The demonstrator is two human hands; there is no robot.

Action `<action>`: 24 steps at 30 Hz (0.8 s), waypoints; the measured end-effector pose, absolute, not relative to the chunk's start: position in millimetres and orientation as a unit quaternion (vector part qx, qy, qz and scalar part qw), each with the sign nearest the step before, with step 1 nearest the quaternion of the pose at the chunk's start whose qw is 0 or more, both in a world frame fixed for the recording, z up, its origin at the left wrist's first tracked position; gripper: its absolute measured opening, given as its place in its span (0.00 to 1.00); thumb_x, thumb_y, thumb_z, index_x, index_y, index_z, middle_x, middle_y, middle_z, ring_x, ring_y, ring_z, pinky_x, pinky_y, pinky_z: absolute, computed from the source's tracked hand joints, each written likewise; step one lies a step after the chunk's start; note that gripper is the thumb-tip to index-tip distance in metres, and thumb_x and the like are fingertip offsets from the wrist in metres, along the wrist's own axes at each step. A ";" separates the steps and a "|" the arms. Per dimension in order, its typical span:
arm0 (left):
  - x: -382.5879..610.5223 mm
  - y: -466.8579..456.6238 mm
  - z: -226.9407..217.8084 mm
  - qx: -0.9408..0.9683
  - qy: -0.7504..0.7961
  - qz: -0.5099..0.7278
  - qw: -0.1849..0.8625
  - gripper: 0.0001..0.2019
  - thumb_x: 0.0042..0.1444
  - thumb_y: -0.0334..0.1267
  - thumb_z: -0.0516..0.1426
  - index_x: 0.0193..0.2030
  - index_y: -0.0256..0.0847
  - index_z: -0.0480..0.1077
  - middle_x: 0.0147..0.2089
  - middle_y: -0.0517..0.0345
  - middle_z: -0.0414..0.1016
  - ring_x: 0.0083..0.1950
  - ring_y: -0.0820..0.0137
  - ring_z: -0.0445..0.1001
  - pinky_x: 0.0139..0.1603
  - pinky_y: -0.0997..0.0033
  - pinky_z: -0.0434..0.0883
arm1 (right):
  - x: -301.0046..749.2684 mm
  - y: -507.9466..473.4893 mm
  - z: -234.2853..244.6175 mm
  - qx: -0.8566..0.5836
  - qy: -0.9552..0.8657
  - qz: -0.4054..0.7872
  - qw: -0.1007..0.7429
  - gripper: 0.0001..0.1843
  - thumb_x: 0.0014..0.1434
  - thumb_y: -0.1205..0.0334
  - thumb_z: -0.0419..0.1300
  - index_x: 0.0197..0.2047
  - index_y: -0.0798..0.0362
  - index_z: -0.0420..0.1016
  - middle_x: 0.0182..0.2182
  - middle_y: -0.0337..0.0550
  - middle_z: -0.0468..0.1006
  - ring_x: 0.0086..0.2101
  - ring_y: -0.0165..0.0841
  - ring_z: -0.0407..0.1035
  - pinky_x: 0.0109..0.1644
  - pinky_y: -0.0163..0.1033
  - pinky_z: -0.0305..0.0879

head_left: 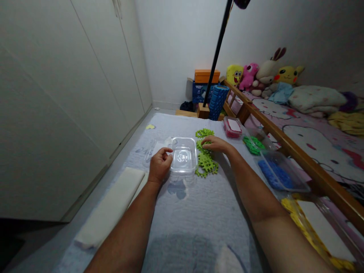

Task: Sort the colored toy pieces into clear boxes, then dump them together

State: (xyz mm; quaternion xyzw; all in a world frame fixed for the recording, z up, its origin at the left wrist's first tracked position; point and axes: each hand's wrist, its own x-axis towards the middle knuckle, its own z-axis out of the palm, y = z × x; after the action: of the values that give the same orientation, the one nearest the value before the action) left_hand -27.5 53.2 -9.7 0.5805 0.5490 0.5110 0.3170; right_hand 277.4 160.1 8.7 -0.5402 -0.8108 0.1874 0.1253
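Observation:
A clear plastic container (183, 167) stands upright on the cloth-covered surface, with nothing visible inside. At its left side is my left hand (160, 165), fingers curled and closed against the rim. My right hand (216, 144) reaches over a column of lime-green gear-shaped plastic pieces (206, 162) just right of the container. Its bent fingertips close on one of the upper pieces; the fingers partly hide it. Another group of green gear pieces (204, 132) lies just beyond that hand. A clear lid (152, 151) seems to lie left of the container, partly behind my left hand.
Along the right stand containers with pink pieces (233, 127), green pieces (254, 145), blue pieces (274, 174) and yellow pieces (295, 212). A wooden bed rail (273, 131) runs beside them. A folded cream cloth (113, 206) lies at left. A black pole (217, 53) rises behind.

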 end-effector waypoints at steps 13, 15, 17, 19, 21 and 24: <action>-28.3 53.3 -10.8 0.583 0.544 0.512 0.319 0.12 0.52 0.42 0.58 0.40 0.40 0.76 0.21 0.69 0.58 0.25 0.73 0.59 0.31 0.72 0.60 | 239.9 202.7 6.7 -0.750 -0.644 0.091 0.118 0.42 0.61 0.37 0.63 0.75 0.40 0.64 0.75 0.52 0.60 0.68 0.59 0.60 0.68 0.63 0.61; -28.7 53.8 -11.5 0.585 0.544 0.509 0.321 0.12 0.52 0.42 0.58 0.40 0.40 0.76 0.21 0.69 0.58 0.25 0.73 0.60 0.31 0.72 0.60 | 237.8 206.2 3.6 -0.748 -0.648 0.108 0.095 0.42 0.60 0.35 0.64 0.74 0.38 0.65 0.74 0.53 0.61 0.67 0.60 0.61 0.67 0.64 0.61; -28.9 53.9 -11.6 0.586 0.545 0.507 0.320 0.11 0.53 0.42 0.57 0.40 0.40 0.76 0.21 0.69 0.58 0.25 0.73 0.61 0.31 0.72 0.60 | 236.5 206.5 2.5 -0.741 -0.658 0.112 0.077 0.39 0.59 0.38 0.65 0.71 0.38 0.69 0.71 0.53 0.65 0.65 0.59 0.63 0.65 0.63 0.63; -28.7 53.7 -11.2 0.586 0.546 0.507 0.319 0.11 0.52 0.42 0.57 0.39 0.40 0.76 0.22 0.69 0.58 0.25 0.73 0.61 0.31 0.72 0.60 | 236.1 203.5 2.4 -0.731 -0.672 0.105 0.066 0.35 0.58 0.43 0.67 0.68 0.39 0.73 0.67 0.52 0.69 0.63 0.57 0.66 0.63 0.61 0.65; -28.5 53.6 -10.6 0.586 0.545 0.508 0.319 0.12 0.52 0.42 0.57 0.39 0.40 0.76 0.22 0.69 0.58 0.25 0.73 0.61 0.31 0.72 0.60 | 237.3 197.1 2.3 -0.719 -0.685 0.097 0.063 0.33 0.58 0.45 0.67 0.65 0.40 0.75 0.66 0.51 0.70 0.62 0.55 0.67 0.62 0.58 0.67; -28.3 53.8 -9.9 0.588 0.545 0.506 0.319 0.12 0.52 0.43 0.57 0.39 0.40 0.76 0.22 0.69 0.59 0.25 0.73 0.61 0.32 0.72 0.61 | 242.8 182.4 0.8 -0.698 -0.707 0.098 0.064 0.31 0.57 0.48 0.67 0.63 0.43 0.77 0.65 0.52 0.71 0.61 0.54 0.68 0.60 0.56 0.68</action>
State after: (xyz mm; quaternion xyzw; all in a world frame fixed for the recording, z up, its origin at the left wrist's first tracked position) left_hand -28.3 53.8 -9.9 0.5878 0.5448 0.5058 0.3190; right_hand 242.8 182.4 0.8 -0.6979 -0.7066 0.0977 0.0638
